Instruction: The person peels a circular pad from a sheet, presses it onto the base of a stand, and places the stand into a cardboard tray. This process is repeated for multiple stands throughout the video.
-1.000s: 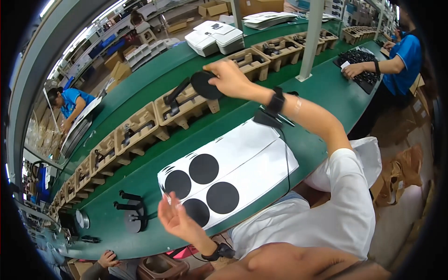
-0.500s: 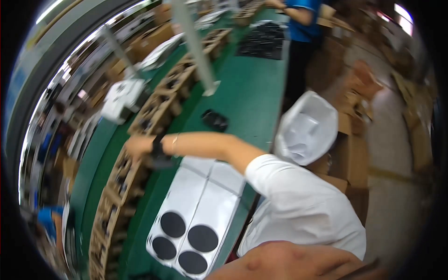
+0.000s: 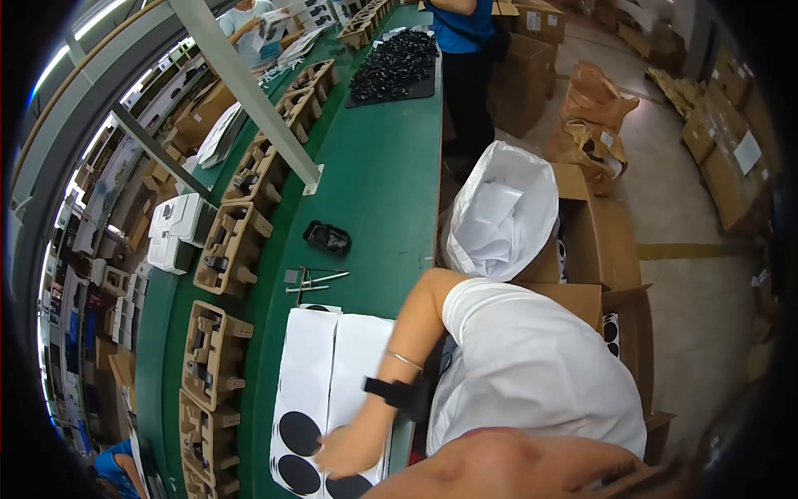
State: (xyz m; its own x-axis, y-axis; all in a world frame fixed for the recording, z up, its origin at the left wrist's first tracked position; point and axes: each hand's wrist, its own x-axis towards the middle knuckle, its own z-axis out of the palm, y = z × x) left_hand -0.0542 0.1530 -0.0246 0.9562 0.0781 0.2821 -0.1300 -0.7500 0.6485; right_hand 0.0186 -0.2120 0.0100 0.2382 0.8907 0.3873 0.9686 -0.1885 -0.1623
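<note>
My right hand (image 3: 349, 452), with a dark band (image 3: 389, 388) at its wrist, is over the white sheets (image 3: 306, 358) on the green bench. Its blurred, bent fingertips come down between a black disc (image 3: 298, 433) and another black disc (image 3: 349, 486), which the hand partly covers. Whether they pinch anything is unclear. A further black disc (image 3: 297, 474) lies on the left sheet, close to my fingers. My left hand is out of view.
A row of brown moulded trays (image 3: 218, 353) with dark parts runs along the bench's left. Beyond the sheets lie metal tools (image 3: 316, 283) and a black bundle (image 3: 327, 239). A white-lined bin (image 3: 503, 212) stands right, by cardboard boxes (image 3: 611, 241). A person in blue (image 3: 463, 29) stands further off.
My right hand has drawn back from the tray row to the sheets with black discs. The whole view has shifted and turned, and the metal tools have come into sight.
</note>
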